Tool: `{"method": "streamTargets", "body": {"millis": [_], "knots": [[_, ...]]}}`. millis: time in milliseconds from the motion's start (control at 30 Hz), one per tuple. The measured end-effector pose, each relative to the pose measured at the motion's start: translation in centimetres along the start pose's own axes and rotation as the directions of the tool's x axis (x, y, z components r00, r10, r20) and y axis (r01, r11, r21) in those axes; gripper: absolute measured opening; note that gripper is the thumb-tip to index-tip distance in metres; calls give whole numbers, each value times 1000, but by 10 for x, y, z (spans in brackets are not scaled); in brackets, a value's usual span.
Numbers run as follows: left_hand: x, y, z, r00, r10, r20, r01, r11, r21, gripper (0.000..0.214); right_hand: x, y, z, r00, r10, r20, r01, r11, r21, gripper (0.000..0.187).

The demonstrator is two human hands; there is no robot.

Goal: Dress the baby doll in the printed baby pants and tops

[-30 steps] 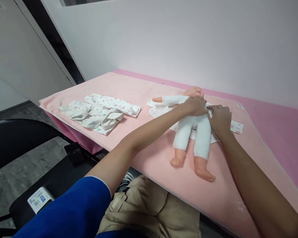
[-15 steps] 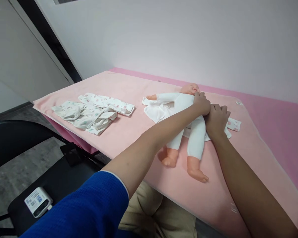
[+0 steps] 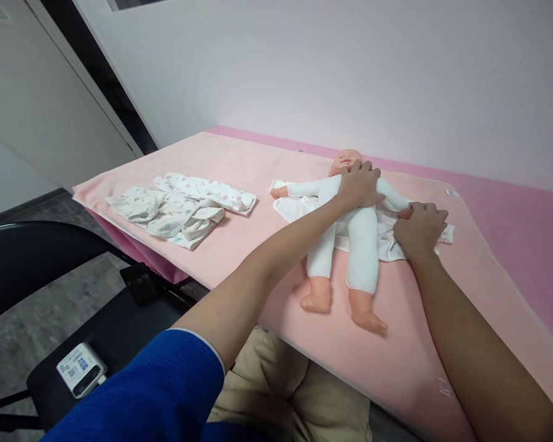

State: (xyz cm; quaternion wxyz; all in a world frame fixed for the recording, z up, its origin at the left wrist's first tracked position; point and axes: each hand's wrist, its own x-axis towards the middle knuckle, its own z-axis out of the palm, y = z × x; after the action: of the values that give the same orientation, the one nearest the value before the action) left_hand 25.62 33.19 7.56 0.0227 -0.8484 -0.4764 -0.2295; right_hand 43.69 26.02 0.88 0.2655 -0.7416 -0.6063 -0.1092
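A baby doll in a white one-piece suit lies on its back on a soft pink towel that covers the table. Its head is near the wall and its bare feet point toward the person.

The person's left hand lies on top of the doll's chest. Its fingers are a little bent and close together. They rest on the doll and do not pinch anything.

The right hand is just beside the doll, near the doll's small pink hand. Its fingers are curled in tight. They bunch up the white cloth with small prints that lies spread out under the doll.

Off to the left, well apart from the doll, a pile of white baby clothes with little pictures lies on the same towel.

Lower down stands a black chair. A flat black phone and a small white box with a label lie on it.

The person's left arm has a blue sleeve.
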Motion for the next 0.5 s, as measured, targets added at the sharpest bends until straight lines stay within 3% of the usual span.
{"method": "streamTargets", "body": {"millis": [100,200,333,500], "knots": [[-2,-8,-7,1000,-24,2,24,998,-55,59,3,6,2,1000,17,-7,-17,999,39,40],[-1,-20,-12,997,-77,3,77,989,-126,58,7,10,2,989,140,55,-144,988,59,43],[-2,-36,-20,990,-142,10,142,972,-189,57,4,6,-2,980,165,114,-162,986,-36,49],[-8,-31,-17,997,-72,37,78,980,-182,67,6,3,-11,973,154,170,-149,988,-45,50]]}}
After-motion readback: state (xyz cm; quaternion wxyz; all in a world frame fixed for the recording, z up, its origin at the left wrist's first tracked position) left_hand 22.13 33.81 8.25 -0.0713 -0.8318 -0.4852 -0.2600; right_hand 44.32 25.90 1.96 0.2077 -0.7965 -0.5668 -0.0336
